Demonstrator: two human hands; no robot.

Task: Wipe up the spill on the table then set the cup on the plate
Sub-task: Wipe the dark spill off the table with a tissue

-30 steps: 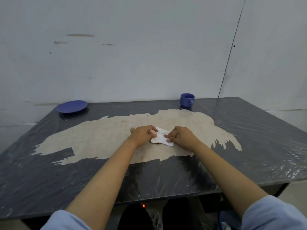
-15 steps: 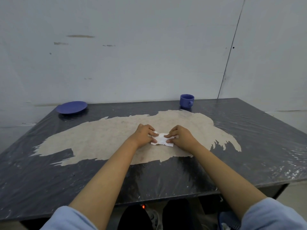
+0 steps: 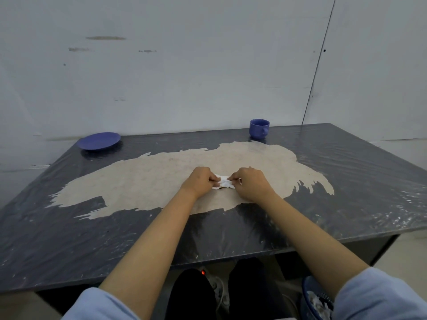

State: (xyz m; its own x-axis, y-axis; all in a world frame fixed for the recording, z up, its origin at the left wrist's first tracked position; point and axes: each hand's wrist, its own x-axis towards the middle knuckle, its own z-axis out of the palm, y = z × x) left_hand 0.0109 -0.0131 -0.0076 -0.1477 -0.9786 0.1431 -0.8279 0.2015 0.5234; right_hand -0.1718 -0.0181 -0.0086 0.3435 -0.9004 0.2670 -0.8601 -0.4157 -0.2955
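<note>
A small white tissue [image 3: 223, 184] lies bunched on the table's middle, pinched from both sides. My left hand [image 3: 200, 181] grips its left end and my right hand [image 3: 250, 183] grips its right end. Both hands rest on a wide beige patch [image 3: 147, 181] on the dark plastic-covered table [image 3: 346, 181]. A blue cup [image 3: 259, 128] stands upright at the far edge, right of centre. A blue plate [image 3: 99, 140] sits at the far left corner, with nothing on it.
A white wall runs right behind the table. Under the near edge are my dark-clothed legs and a small red light [image 3: 203, 272]. A blue bin [image 3: 315, 301] with crumpled tissue stands on the floor at the lower right.
The two hands have drawn closer together, squeezing the flat tissue into a narrower, bunched wad. Cup and plate have not moved.
</note>
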